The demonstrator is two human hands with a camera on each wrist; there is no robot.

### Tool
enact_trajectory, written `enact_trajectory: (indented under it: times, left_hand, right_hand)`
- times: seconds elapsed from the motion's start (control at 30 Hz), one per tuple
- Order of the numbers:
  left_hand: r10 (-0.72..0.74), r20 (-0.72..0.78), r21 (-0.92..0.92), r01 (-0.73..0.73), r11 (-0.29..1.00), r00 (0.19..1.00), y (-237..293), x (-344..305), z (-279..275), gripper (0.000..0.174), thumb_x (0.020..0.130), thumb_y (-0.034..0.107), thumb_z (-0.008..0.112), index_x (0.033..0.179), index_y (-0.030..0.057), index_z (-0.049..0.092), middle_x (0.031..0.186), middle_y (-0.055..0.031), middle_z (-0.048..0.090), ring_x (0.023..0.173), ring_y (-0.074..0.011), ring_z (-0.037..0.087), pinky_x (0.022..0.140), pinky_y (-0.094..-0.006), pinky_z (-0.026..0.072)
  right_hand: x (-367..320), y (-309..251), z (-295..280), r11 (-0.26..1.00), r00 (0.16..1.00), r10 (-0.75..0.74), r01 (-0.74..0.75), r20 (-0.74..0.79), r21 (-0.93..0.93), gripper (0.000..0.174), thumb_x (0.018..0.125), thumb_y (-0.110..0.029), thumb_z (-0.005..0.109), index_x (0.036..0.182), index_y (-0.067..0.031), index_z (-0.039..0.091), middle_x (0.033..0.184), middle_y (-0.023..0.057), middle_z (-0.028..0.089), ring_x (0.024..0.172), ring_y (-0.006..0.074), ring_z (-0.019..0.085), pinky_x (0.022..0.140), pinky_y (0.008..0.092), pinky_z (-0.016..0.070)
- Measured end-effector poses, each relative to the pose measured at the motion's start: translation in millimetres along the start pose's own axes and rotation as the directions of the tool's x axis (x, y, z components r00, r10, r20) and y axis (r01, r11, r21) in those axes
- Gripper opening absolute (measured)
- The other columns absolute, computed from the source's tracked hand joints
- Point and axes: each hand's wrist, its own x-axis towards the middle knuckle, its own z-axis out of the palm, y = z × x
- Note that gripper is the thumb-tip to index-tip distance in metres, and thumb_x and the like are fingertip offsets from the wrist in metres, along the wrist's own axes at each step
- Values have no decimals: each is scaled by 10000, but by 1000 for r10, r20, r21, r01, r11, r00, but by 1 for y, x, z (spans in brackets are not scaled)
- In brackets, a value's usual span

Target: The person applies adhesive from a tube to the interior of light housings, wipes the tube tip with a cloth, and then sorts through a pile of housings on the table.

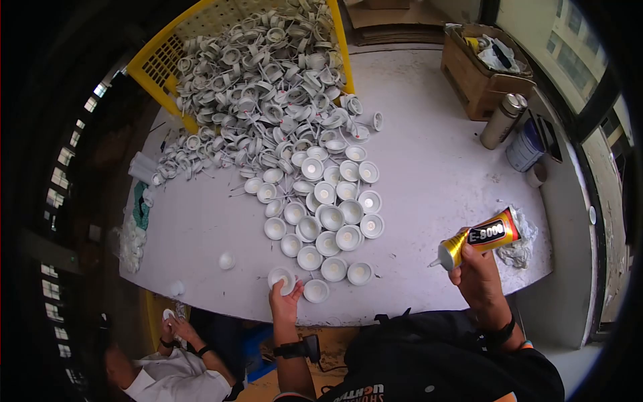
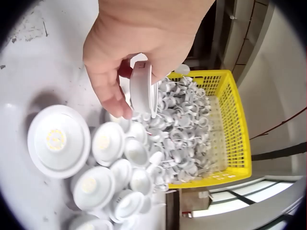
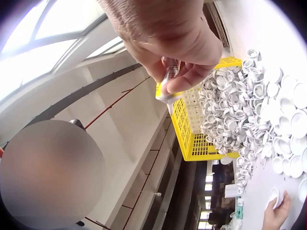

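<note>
My left hand (image 1: 286, 309) grips a round white LED downlight (image 1: 282, 274) by its rim, near the front edge of the table. In the left wrist view this downlight (image 2: 140, 90) is seen edge-on between thumb and fingers. My right hand (image 1: 479, 281) holds a gold, black and red tube of E-8000 glue (image 1: 492, 232), its nozzle pointing left above the table's right side. Rows of white downlights (image 1: 349, 237) lie face up beside the left hand, several with yellowish LED centres. One downlight (image 1: 316, 291) sits just right of the left fingers.
A yellow basket (image 1: 343, 50) spills a heap of small wired white fittings (image 1: 268, 87). At the right stand a cardboard box (image 1: 479, 84), a metal flask (image 1: 501, 124) and a blue-white can (image 1: 524, 149). Crumpled plastic (image 1: 524, 244) lies behind the tube. Another person (image 1: 177, 372) works at lower left.
</note>
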Motion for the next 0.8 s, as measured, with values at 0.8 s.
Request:
enact_trajectory:
  times: [0.8]
  left_hand:
    - [-396,756,60,547,835,522,0,-143,163,596,834,435,270,1264,27,201,1193,-168,364,980,-305,463,758,-417,418]
  right_hand:
    - [-13,-32,39,882,956,-176,258,234,-394,333,667,-91,652,882,3,416,820,173,524,756,214,560,586,278,499]
